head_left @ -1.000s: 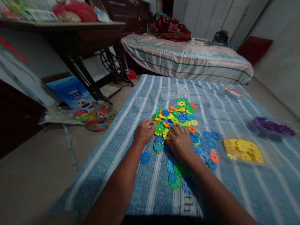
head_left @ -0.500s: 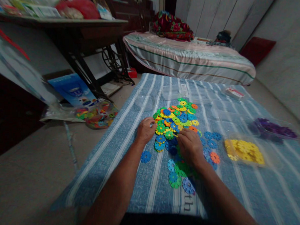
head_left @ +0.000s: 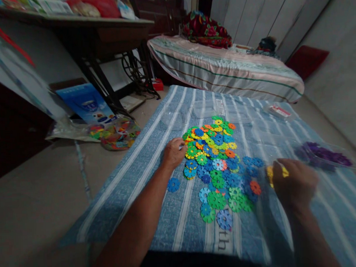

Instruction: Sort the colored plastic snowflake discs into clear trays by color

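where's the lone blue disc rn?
Head view, left of centre: the lone blue disc lies on the striped cloth, apart from the pile of coloured discs, just below the left hand.

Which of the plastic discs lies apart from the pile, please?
The blue disc by the left forearm: it sits left of the pile, with bare striped cloth between it and the rest.

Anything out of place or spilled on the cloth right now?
One blue disc lies alone on the striped cloth, apart from the mixed pile, near the left hand. A bag of mixed discs sits off the cloth on the floor. Nothing looks damaged.
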Demonstrator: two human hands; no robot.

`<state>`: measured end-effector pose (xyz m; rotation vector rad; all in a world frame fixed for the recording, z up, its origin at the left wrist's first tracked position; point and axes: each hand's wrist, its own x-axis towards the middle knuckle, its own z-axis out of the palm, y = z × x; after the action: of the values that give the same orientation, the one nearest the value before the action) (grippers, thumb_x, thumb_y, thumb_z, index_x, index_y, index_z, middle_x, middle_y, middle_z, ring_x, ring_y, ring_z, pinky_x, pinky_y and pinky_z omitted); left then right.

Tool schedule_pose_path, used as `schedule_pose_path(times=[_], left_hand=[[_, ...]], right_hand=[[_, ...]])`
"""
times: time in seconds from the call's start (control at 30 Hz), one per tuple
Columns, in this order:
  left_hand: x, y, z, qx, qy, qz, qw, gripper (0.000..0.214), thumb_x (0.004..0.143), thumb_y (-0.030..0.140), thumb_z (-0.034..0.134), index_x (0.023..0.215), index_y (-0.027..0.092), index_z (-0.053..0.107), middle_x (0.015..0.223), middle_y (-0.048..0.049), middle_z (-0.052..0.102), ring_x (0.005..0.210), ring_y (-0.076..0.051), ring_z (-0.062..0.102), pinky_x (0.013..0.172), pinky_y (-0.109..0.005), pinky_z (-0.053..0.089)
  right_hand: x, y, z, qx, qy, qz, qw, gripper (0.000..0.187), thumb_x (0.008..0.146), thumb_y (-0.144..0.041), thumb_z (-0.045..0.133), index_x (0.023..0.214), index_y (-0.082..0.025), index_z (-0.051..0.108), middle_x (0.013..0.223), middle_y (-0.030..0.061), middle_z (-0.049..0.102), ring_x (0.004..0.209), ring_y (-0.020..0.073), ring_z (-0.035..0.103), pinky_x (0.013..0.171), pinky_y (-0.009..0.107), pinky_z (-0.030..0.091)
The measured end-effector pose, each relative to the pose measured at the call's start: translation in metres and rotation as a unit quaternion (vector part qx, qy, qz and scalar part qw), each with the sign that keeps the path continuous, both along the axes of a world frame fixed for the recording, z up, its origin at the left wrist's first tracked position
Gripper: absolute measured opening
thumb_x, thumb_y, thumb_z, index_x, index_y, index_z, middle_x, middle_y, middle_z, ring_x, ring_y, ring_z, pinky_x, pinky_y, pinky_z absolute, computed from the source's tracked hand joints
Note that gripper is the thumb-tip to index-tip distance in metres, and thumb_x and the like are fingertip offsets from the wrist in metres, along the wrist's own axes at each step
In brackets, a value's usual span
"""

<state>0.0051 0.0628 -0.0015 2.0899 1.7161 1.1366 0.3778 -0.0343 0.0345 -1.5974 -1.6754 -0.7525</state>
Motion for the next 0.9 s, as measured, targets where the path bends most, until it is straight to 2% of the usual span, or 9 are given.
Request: schedule_pose_path(times=[0.07, 0.17, 0.23, 0.33, 0.47, 0.73, 0.8, 0.9], left_hand=[[0.000, 0.000, 0.000, 0.000, 0.001, 0.002, 1.000, 0.008, 0.081, 0.021, 0.058, 0.078, 0.022, 0.066, 0.100, -0.0064, 0.073, 0.102, -0.022, 0.067, 0.097, -0.038, 0.054], [0.000, 0.000, -0.001, -0.002, 0.001, 0.006, 1.000, 0.008, 0.081, 0.021, 0.059, 0.078, 0.022, 0.066, 0.102, -0.0061, 0.073, 0.103, -0.022, 0.067, 0.098, -0.038, 0.054], [0.001, 0.000, -0.001, -0.003, 0.000, 0.006, 1.000, 0.007, 0.081, 0.021, 0.059, 0.079, 0.022, 0.066, 0.104, -0.0060, 0.073, 0.104, -0.021, 0.067, 0.099, -0.037, 0.054], [0.001, 0.000, -0.001, -0.003, -0.002, 0.006, 1.000, 0.007, 0.082, 0.022, 0.059, 0.081, 0.022, 0.067, 0.105, -0.0063, 0.072, 0.106, -0.022, 0.067, 0.100, -0.037, 0.053], [0.001, -0.001, -0.002, 0.001, -0.004, 0.007, 1.000, 0.007, 0.081, 0.020, 0.059, 0.080, 0.022, 0.066, 0.102, -0.0056, 0.073, 0.104, -0.021, 0.067, 0.099, -0.036, 0.054], [0.003, 0.000, -0.002, 0.004, 0.000, 0.013, 1.000, 0.006, 0.081, 0.020, 0.060, 0.078, 0.021, 0.065, 0.102, -0.0062, 0.073, 0.102, -0.021, 0.068, 0.097, -0.036, 0.054], [0.003, 0.000, -0.003, 0.001, -0.001, 0.013, 1.000, 0.006, 0.081, 0.020, 0.060, 0.079, 0.021, 0.066, 0.103, -0.0066, 0.073, 0.102, -0.022, 0.068, 0.098, -0.037, 0.054], [0.003, 0.000, -0.004, -0.001, -0.002, 0.011, 1.000, 0.006, 0.081, 0.020, 0.060, 0.080, 0.021, 0.066, 0.104, -0.0070, 0.073, 0.103, -0.022, 0.067, 0.098, -0.037, 0.054]], right_hand=[[-0.044, 0.000, -0.004, -0.034, 0.040, 0.108, 0.993, 0.017, 0.092, -0.029, 0.056, 0.088, -0.020, 0.071, 0.092, 0.0101, 0.071, 0.090, 0.0252, 0.066, 0.081, 0.041, 0.052], [-0.115, 0.001, -0.007, -0.121, 0.044, 0.259, 0.957, 0.019, 0.094, -0.024, 0.054, 0.101, -0.021, 0.071, 0.113, 0.0128, 0.068, 0.116, 0.0276, 0.059, 0.096, 0.045, 0.051], [-0.152, 0.004, -0.007, -0.175, 0.031, 0.308, 0.935, 0.020, 0.094, -0.027, 0.059, 0.108, -0.021, 0.072, 0.124, 0.0143, 0.064, 0.129, 0.0306, 0.051, 0.102, 0.048, 0.047], [-0.182, 0.010, -0.004, -0.239, -0.014, 0.323, 0.916, 0.027, 0.092, -0.036, 0.066, 0.114, -0.022, 0.071, 0.134, 0.0153, 0.059, 0.134, 0.0347, 0.044, 0.105, 0.051, 0.044], [-0.188, 0.014, -0.008, -0.272, -0.041, 0.294, 0.915, 0.028, 0.091, -0.042, 0.067, 0.108, -0.020, 0.073, 0.134, 0.0169, 0.059, 0.134, 0.0371, 0.044, 0.106, 0.054, 0.041], [-0.164, -0.016, -0.026, -0.218, -0.033, 0.249, 0.943, 0.022, 0.093, -0.037, 0.063, 0.099, -0.019, 0.072, 0.122, 0.0144, 0.067, 0.129, 0.0339, 0.049, 0.109, 0.053, 0.037], [-0.159, -0.023, -0.027, -0.203, -0.026, 0.246, 0.947, 0.018, 0.093, -0.034, 0.062, 0.089, -0.019, 0.071, 0.116, 0.0132, 0.069, 0.127, 0.0325, 0.051, 0.109, 0.052, 0.037], [-0.156, -0.026, -0.026, -0.181, -0.019, 0.249, 0.951, 0.023, 0.093, -0.030, 0.061, 0.073, -0.021, 0.067, 0.107, 0.0110, 0.070, 0.122, 0.0307, 0.054, 0.108, 0.050, 0.039]])
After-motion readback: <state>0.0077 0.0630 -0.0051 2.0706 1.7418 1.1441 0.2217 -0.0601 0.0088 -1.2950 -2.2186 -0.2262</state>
